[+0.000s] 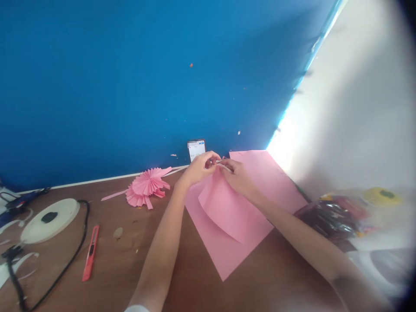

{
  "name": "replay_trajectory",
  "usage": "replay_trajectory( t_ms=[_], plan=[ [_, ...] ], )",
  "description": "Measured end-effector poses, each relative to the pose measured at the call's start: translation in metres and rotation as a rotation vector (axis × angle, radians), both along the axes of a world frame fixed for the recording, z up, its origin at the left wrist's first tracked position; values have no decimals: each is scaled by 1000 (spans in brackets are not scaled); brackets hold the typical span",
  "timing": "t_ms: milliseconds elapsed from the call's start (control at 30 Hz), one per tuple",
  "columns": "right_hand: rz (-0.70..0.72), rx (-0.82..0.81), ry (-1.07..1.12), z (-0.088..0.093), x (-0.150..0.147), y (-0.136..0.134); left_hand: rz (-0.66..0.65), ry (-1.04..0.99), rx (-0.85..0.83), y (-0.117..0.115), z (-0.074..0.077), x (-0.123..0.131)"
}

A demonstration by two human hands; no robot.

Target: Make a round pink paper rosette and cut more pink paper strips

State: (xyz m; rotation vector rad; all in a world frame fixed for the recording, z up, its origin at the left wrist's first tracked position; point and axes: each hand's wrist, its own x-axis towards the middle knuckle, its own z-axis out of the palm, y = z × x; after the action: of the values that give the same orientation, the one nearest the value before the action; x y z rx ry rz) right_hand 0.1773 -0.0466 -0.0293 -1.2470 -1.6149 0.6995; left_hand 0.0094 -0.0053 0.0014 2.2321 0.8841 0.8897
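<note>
Close to the wall, my left hand (202, 167) and my right hand (238, 175) meet with fingers pinched together. Between their fingertips runs a thin pale strip (225, 166), held at the raised top of a curved pink paper sheet (222, 203). My left fingers are closed at the paper's upper edge, while the right thumb and fingers pinch the strip. The exact grip is partly hidden by the fingers. Under the curved sheet, a larger flat pink sheet (224, 262) lies on the table. More pink paper (256, 173) extends behind my right hand.
Pleated pink paper fans (149, 184) lie left of my hands. A phone (196, 148) leans on the blue wall. Farther left are a red box cutter (91, 251), a white roll (66, 214) and a black cable (85, 229). Plastic-wrapped items (341, 214) sit at the right.
</note>
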Motion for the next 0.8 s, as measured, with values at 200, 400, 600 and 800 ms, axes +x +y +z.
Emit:
replay_trajectory(
  t_ms=[200, 400, 600, 800],
  plan=[
    [11, 7, 14, 0, 1, 1, 41, -7, -42, -1, 2, 0],
    [14, 17, 48, 2, -1, 0, 71, -44, -30, 0, 1, 2],
    [43, 48, 42, 5, -3, -3, 97, -49, 9, 2, -1, 4],
    [55, 75, 11, 5, -1, -2, 110, -51, 61, 3, -3, 3]
  ],
)
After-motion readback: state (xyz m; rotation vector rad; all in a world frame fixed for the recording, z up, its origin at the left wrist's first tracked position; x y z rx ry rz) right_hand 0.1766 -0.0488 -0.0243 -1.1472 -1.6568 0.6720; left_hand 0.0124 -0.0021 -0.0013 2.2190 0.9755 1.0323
